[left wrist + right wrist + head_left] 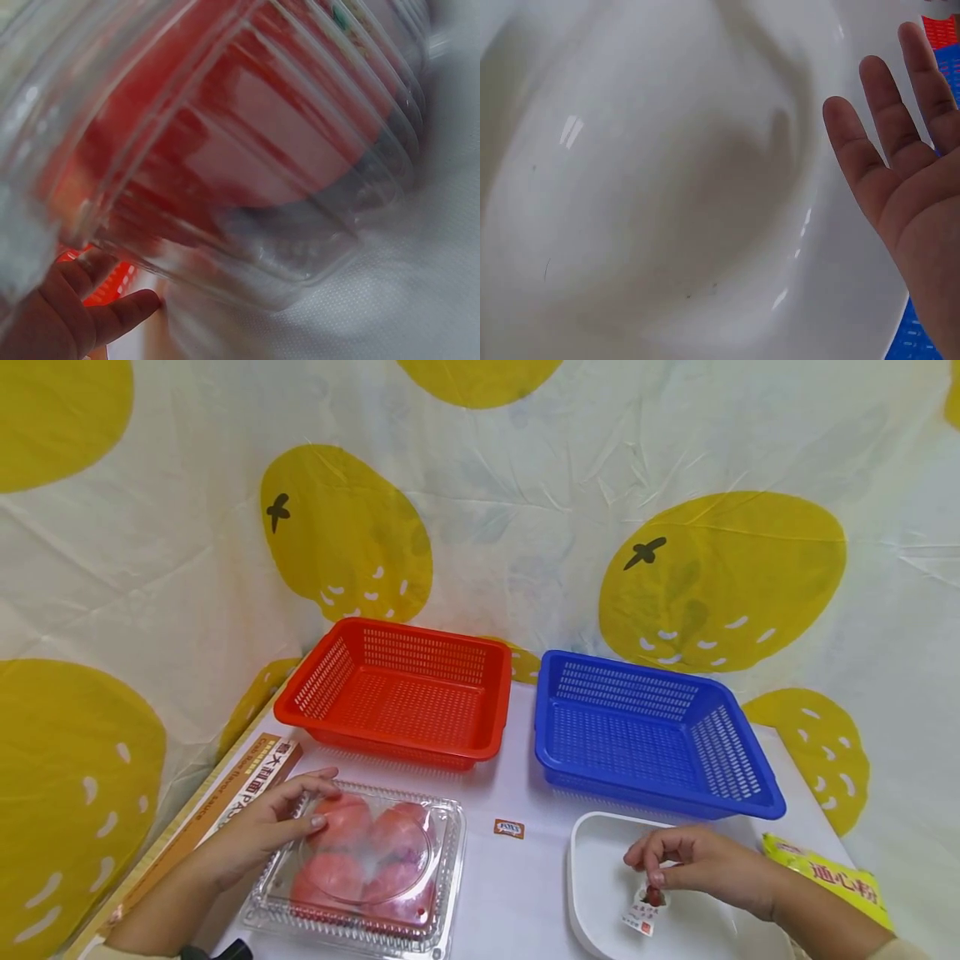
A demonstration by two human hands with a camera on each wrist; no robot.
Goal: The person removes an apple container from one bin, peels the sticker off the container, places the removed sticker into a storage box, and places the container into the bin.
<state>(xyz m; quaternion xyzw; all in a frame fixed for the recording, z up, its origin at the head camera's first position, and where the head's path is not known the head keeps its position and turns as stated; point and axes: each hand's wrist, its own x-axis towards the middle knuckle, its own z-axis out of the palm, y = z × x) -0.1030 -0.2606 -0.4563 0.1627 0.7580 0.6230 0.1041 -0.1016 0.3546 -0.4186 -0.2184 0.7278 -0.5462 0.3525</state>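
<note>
In the head view, my left hand [281,818] rests on the upper left corner of a clear plastic clamshell box [453,860], fingers spread and thumb on its lid. Several red tomatoes [330,881] show through the plastic; the left wrist view has the box's ribbed side [262,255] close up. Over a white tub [581,860] at the right, my right hand [697,864] pinches a small white and dark red packet [642,917] between thumb and forefinger. The right wrist view shows that hand's other fingers [881,82] loosely extended beside the tub, with the packet hidden there.
Behind stand a red basket [420,693] and a blue basket [622,735]. A small orange packet [509,828] lies between the box and the tub. A long pasta box [247,789] lies at the left edge, a yellow bag [832,881] at the right. A lemon-print cloth [510,527] hangs behind.
</note>
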